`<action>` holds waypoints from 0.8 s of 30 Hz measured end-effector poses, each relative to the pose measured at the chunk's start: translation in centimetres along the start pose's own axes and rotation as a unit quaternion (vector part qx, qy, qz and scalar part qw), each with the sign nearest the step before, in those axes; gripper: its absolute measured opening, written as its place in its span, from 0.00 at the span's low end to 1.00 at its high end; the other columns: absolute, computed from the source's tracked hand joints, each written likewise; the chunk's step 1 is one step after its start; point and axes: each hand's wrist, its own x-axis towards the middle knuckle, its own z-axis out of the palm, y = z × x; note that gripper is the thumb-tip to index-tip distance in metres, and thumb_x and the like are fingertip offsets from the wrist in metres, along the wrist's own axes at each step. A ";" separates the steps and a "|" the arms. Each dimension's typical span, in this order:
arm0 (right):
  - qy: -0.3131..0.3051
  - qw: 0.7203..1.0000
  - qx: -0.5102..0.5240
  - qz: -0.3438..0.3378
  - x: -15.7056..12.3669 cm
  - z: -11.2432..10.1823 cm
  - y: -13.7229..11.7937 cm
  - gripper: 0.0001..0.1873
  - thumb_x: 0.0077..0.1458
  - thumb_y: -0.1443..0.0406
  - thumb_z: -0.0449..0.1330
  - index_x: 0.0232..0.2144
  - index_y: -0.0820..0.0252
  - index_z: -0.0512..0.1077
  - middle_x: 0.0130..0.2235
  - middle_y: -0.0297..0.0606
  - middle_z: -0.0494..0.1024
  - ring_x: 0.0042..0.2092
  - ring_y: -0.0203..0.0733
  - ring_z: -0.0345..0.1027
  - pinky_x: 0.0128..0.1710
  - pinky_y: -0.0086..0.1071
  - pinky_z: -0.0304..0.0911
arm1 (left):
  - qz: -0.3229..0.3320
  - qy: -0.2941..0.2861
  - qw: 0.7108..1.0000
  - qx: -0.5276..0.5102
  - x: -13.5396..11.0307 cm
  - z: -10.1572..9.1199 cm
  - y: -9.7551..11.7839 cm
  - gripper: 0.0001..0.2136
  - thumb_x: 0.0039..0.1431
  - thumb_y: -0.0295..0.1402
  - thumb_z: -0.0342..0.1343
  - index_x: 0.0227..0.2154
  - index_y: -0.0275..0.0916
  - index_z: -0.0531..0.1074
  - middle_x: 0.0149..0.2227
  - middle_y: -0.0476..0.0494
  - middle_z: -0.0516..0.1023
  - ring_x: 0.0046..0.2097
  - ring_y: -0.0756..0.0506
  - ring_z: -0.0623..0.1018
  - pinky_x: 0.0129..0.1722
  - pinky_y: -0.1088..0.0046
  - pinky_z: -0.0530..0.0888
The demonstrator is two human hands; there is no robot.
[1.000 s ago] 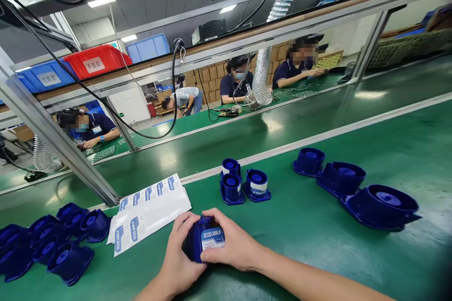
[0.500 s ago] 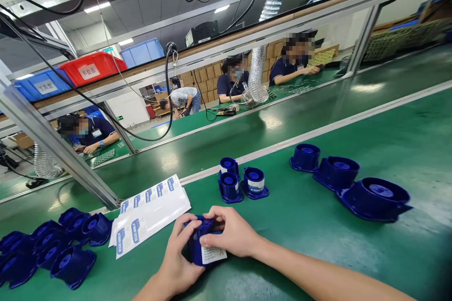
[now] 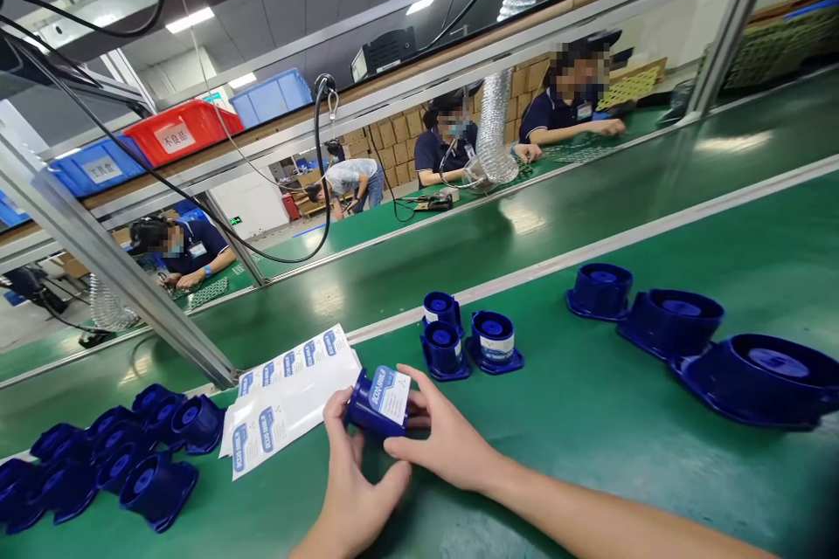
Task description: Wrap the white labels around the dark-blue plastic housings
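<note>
Both my hands hold one dark blue plastic part [image 3: 377, 406] with a white-and-blue label on its side, lifted a little above the green bench. My left hand [image 3: 354, 489] cups it from below with the thumb against its left side. My right hand [image 3: 446, 441] grips it from the right, fingers curled round it. Just left of the part lie label sheets [image 3: 288, 402] with several blue labels on white backing. Three labelled blue parts [image 3: 468, 341] stand upright beyond my hands.
Several unlabelled blue parts [image 3: 111, 463] are heaped at the near left. Three larger-looking blue parts [image 3: 675, 327] sit in a row at the right. A slanted aluminium post [image 3: 124, 279] rises behind the sheets. People work at benches across the green conveyor [image 3: 590, 218].
The blue part has been lifted off the bench and turned, so its label now faces up and to the right. The view has shifted slightly.
</note>
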 end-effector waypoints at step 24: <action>-0.051 0.963 -0.256 -0.059 -0.2 -2.3 -1.4 0.31 0.45 0.58 0.77 0.52 0.54 0.78 0.51 0.41 0.84 0.53 0.57 0.78 0.56 0.47 0.71 | 0.109 -0.171 0.967 0.155 2.4 -3.4 2.1 0.23 0.57 0.31 0.66 0.54 0.42 0.67 0.51 0.36 0.75 0.52 0.36 0.77 0.53 0.54 0.77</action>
